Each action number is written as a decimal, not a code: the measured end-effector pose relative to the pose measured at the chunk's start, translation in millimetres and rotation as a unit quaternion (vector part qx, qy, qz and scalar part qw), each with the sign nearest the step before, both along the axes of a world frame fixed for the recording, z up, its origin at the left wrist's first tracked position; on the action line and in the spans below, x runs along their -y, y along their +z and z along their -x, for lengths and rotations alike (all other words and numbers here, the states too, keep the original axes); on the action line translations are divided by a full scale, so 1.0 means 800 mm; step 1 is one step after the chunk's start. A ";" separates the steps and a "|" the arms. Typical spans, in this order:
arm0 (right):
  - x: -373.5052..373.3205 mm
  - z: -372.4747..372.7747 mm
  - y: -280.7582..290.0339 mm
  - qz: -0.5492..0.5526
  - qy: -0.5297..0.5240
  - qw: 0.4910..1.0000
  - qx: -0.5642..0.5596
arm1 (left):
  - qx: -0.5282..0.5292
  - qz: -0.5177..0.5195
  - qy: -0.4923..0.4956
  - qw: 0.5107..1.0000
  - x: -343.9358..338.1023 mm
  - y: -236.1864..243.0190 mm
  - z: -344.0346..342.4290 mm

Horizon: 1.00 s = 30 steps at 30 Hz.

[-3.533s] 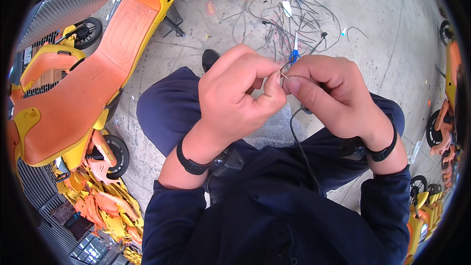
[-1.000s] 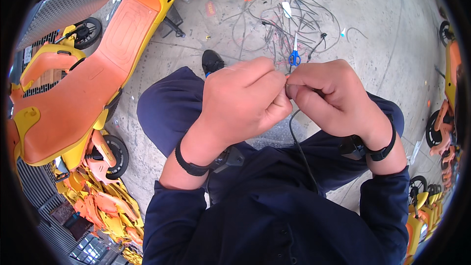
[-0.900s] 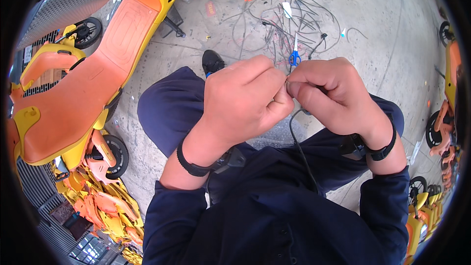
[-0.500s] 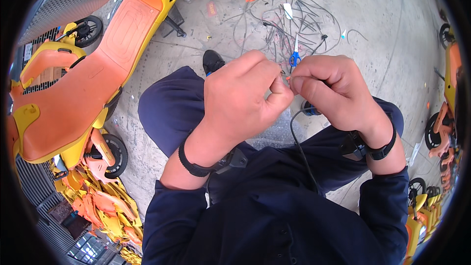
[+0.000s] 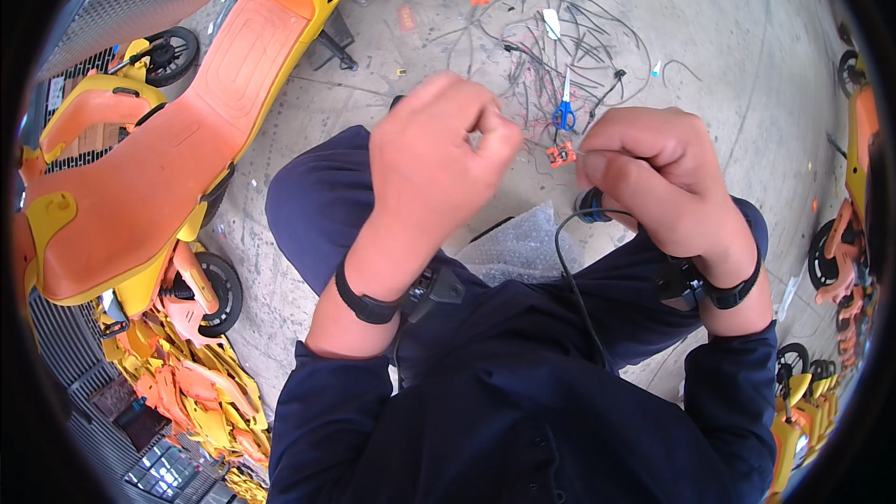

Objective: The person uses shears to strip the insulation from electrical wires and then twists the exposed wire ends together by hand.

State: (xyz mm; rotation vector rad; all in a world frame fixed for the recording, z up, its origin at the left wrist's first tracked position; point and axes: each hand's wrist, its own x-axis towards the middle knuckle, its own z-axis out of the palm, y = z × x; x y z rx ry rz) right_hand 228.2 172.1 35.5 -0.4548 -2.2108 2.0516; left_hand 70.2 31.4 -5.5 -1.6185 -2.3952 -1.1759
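Note:
My left hand [image 5: 443, 154] is raised in front of me, its thumb and fingers curled together; whatever they may pinch is hidden. To its right, my right hand [image 5: 653, 177] is closed, with a thin wire [image 5: 592, 151] showing at its thumb and forefinger. A gap separates the two hands. Just beyond the right fingertips appears a small orange-and-dark piece [image 5: 561, 155]; I cannot tell whether it touches the wire. Blue-handled scissors [image 5: 564, 116] lie on the floor beyond. A black cable [image 5: 565, 257] loops from beneath my right hand down across my lap.
Cut dark wires [image 5: 551, 56] lie tangled on the concrete floor ahead. An orange-and-yellow vehicle body [image 5: 168, 159] stands close on my left, above a heap of yellow and orange panels [image 5: 201, 392]. Bubble wrap [image 5: 527, 247] lies between my legs. More vehicles [image 5: 826, 247] line the right.
My hands have drawn apart, the left moving left and slightly up, the right slightly right. The orange-and-dark piece and the bubble wrap now show more fully between them.

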 end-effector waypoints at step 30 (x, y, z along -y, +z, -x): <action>-0.004 -0.002 -0.001 0.115 0.033 0.989 -0.084 | 0.214 -0.117 -0.236 0.941 0.004 0.026 -0.014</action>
